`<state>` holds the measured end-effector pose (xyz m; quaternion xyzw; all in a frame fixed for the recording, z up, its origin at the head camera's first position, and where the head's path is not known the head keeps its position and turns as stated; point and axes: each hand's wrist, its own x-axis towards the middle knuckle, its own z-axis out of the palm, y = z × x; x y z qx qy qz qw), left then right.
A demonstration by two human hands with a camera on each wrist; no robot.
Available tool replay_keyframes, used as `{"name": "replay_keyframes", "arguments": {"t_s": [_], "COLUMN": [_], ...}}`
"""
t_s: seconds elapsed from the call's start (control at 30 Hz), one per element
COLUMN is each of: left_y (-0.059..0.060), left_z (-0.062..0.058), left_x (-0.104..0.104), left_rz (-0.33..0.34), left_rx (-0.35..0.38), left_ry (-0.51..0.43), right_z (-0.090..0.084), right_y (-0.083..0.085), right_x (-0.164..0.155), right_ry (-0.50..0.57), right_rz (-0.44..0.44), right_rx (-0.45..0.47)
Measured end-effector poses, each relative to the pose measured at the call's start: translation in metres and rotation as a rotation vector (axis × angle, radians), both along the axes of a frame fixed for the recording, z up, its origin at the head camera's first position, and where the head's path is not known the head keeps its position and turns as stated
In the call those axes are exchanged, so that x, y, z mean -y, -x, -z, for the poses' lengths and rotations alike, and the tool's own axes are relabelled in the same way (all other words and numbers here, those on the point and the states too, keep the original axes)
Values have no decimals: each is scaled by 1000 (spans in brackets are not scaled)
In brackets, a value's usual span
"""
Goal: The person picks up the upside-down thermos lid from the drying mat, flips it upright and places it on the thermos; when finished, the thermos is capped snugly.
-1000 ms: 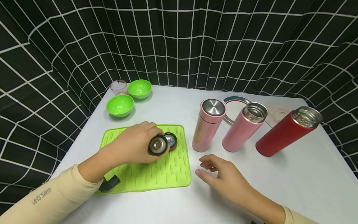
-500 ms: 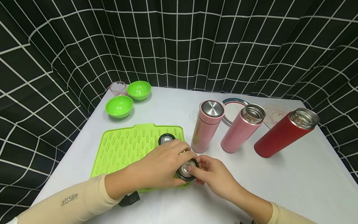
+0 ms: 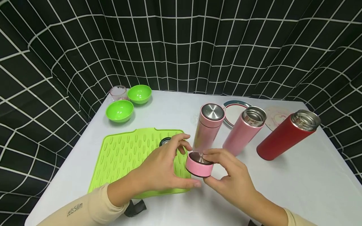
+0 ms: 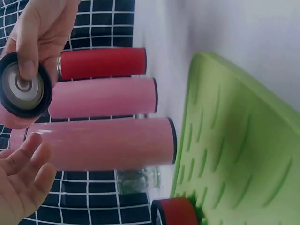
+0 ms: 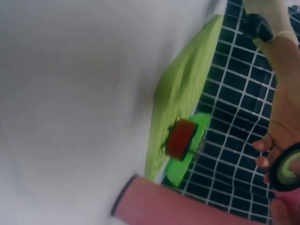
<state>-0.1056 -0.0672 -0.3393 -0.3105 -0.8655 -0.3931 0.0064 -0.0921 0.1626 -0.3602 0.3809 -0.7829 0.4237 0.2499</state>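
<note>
My right hand [image 3: 232, 175] pinches a pink bottle lid [image 3: 199, 169] with a steel top, tilted above the near right corner of the green mat. In the left wrist view the thumb lies on the lid's metal underside [image 4: 26, 93]. Just left of the lid, my left hand [image 3: 161, 166] holds nothing, its thumb and fingers spread around the lid's side. A red lid [image 4: 180, 212] rests on the mat, mostly behind my left hand in the head view. Beyond the hands stand a pink bottle with its lid on [image 3: 207, 133], an uncapped pink bottle [image 3: 241, 135] and an uncapped red bottle [image 3: 282, 138].
The ribbed green mat [image 3: 118, 160] covers the left front of the white table [image 3: 167, 110]. Two green bowls [image 3: 119, 111] and a clear glass [image 3: 118, 93] stand at the back left. Plates [image 3: 233, 113] lie behind the bottles. A black gridded curtain [image 3: 181, 47] surrounds the table.
The left hand carried the pink lid rightward off the mat to the right hand, then let go. The right hand took it and turned its steel top up.
</note>
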Motion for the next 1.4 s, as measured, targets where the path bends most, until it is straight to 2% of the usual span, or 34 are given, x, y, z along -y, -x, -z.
{"name": "replay_keyframes", "arguments": {"t_s": [0.1,0.2,0.27,0.37,0.47,0.6,0.67,0.77,0.83,0.9,1.0,1.07,1.13,1.23,1.33,1.4], "left_y": [-1,-1,1,4,7,11,12,13,14,15,16,17,18,19,23,26], "left_z": [1,3,3,4,6,5,4,1,-2,-4,-7,-8,-9,-9,-11,-14], "left_x": [-3,-4,-5,-7,-8,-6,-3,3,7,10,12,13,12,12,12,12], "left_rz": [47,93,124,164,196,178,153,121,99,79,56,52,61,78,88,89], "left_rx": [21,19,15,-6,-48,-72,-54,-14,15,42,55,56,47,34,-5,-49], "left_ry": [-48,-120,-157,-181,-204,-211,-209,-231,-251,-276,-296,-308,-314,-320,-327,-329], "right_z": [-4,-7,-8,-10,-10,-5,1,13,21,26,29,31,35,39,40,41], "right_y": [3,6,6,7,7,5,7,13,18,24,42,56,67,73,64,52], "right_x": [3,5,5,4,5,1,-5,-23,-36,-47,-57,-61,-65,-69,-70,-68], "right_ry": [-52,-80,-75,-62,-64,-18,62,169,237,271,326,345,362,316,195,146], "right_rz": [-31,-77,-92,-92,-53,82,207,408,529,593,605,568,522,521,518,471], "right_rx": [-292,-486,-551,-597,-583,-459,-410,-248,-3,322,763,928,1013,1027,1009,976]}}
